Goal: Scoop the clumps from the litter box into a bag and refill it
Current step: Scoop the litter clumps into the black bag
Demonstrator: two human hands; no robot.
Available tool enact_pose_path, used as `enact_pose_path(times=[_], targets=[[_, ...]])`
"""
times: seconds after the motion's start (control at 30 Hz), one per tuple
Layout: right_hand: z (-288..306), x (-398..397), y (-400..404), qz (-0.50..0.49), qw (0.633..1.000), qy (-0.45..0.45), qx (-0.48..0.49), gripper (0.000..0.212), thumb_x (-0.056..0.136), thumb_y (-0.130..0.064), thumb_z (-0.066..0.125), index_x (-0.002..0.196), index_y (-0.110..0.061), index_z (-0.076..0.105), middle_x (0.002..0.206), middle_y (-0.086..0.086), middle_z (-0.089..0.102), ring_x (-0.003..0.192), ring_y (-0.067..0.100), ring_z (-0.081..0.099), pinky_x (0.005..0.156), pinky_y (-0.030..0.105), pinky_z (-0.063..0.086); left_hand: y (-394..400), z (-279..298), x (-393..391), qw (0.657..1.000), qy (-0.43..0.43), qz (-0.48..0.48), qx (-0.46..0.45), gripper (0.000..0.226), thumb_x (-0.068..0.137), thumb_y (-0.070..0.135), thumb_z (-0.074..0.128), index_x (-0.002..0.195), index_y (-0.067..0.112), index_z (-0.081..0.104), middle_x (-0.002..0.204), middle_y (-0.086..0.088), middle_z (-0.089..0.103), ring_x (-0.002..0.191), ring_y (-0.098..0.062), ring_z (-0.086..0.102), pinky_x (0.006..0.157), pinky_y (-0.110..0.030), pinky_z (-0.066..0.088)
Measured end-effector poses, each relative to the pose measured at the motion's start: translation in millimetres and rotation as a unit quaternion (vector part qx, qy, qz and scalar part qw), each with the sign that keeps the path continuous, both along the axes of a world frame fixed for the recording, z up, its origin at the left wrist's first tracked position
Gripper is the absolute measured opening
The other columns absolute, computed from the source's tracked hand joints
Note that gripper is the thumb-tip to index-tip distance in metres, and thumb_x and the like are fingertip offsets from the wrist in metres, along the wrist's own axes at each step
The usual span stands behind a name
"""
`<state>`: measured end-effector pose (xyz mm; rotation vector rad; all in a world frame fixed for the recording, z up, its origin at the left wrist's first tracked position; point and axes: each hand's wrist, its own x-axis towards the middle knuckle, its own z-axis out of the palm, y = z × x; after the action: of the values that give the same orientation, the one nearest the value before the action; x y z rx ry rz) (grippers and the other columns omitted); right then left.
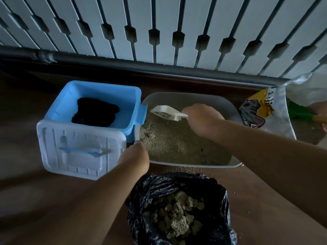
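The grey litter box (228, 110) holds sandy litter; the near black bag (178, 184) holds grey clumps (177, 214). The right hand (203, 119) curls round a white scoop (168, 112); the left hand (136, 154) grips the box's near-left rim.

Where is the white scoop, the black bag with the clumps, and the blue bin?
white scoop (163, 113), head view, on its slotted blade.
black bag (154, 186), head view, on its crinkled left rim.
blue bin (99, 87), head view, on its far inner wall.

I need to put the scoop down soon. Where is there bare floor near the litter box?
Bare floor lies right of the black bag, below the litter box, and left of the blue bin. It is crowded between bin, box and bag, and by the litter sack.
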<state>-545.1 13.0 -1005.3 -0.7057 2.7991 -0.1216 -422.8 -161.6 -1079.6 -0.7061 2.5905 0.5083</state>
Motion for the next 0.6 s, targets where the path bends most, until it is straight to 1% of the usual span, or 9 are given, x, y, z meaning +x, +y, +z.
enact_pose_path(times=[0.07,0.13,0.2,0.3,0.4,0.53,0.6], targets=[[-5.0,-0.6,-19.1,0.042,0.997,0.045,0.054,0.027,0.093,-0.008,0.051,0.115,-0.016,0.063,0.090,0.004,0.052,0.081,0.026,0.058,0.061,0.033,0.044,-0.7,-4.8,-0.9,1.000,0.003,-0.002,-0.001,0.036,0.100,0.010,0.051,0.135,0.004,0.043,0.115,-0.014,0.065,0.104,-0.030,0.064,0.081,-0.039,0.049],[-8.8,1.3,-36.2,0.063,0.992,0.050,0.092,0.032,0.094,-0.008,0.052,0.125,-0.008,0.060,0.093,0.007,0.044,0.088,0.028,0.055,0.065,0.037,0.044,-3.1,-9.0,-1.7,1.000,0.006,-0.006,-0.007,0.033,0.101,0.012,0.049,0.133,0.005,0.043,0.113,-0.014,0.066,0.102,-0.030,0.064,0.078,-0.039,0.048],[-10.6,6.0,-48.5,0.085,0.989,0.042,0.113,0.031,0.095,-0.008,0.051,0.125,-0.004,0.060,0.097,0.010,0.045,0.087,0.029,0.053,0.066,0.038,0.044,-5.2,-13.6,-2.5,1.000,0.012,-0.010,-0.012,0.032,0.101,0.012,0.048,0.132,0.006,0.042,0.108,-0.013,0.066,0.098,-0.030,0.064,0.076,-0.041,0.049],[-10.4,14.5,-52.9,0.146,0.979,0.038,0.136,0.029,0.095,-0.006,0.051,0.122,-0.002,0.061,0.101,0.011,0.049,0.078,0.026,0.049,0.062,0.037,0.043,-5.8,-16.2,-2.5,1.000,0.020,-0.008,-0.004,0.031,0.100,0.012,0.047,0.130,0.008,0.040,0.099,-0.011,0.065,0.093,-0.030,0.064,0.071,-0.041,0.048],[-5.5,23.3,-42.2,0.207,0.966,0.044,0.150,0.025,0.095,-0.007,0.051,0.116,-0.005,0.063,0.094,0.008,0.045,0.076,0.023,0.052,0.062,0.035,0.048,-6.2,-17.1,-2.8,1.000,0.027,-0.010,0.009,0.028,0.101,0.013,0.046,0.128,0.008,0.040,0.090,-0.007,0.061,0.092,-0.029,0.063,0.070,-0.040,0.048],[3.8,39.7,-16.0,0.236,0.954,0.028,0.181,0.022,0.096,-0.009,0.052,0.113,-0.008,0.065,0.090,0.005,0.046,0.073,0.020,0.056,0.060,0.035,0.053,-7.9,-13.6,-2.7,0.999,0.032,-0.020,0.017,0.028,0.103,0.021,0.044,0.128,0.010,0.042,0.105,-0.012,0.067,0.099,-0.030,0.064,0.075,-0.042,0.049],[13.0,41.4,-1.6,0.232,0.954,0.034,0.189,0.020,0.096,-0.012,0.053,0.113,-0.010,0.064,0.088,0.003,0.048,0.068,0.018,0.056,0.057,0.033,0.055,-8.7,-11.8,-1.2,0.999,0.036,-0.025,0.024,0.029,0.103,0.023,0.045,0.128,0.010,0.043,0.105,-0.012,0.067,0.098,-0.030,0.064,0.076,-0.042,0.050]])
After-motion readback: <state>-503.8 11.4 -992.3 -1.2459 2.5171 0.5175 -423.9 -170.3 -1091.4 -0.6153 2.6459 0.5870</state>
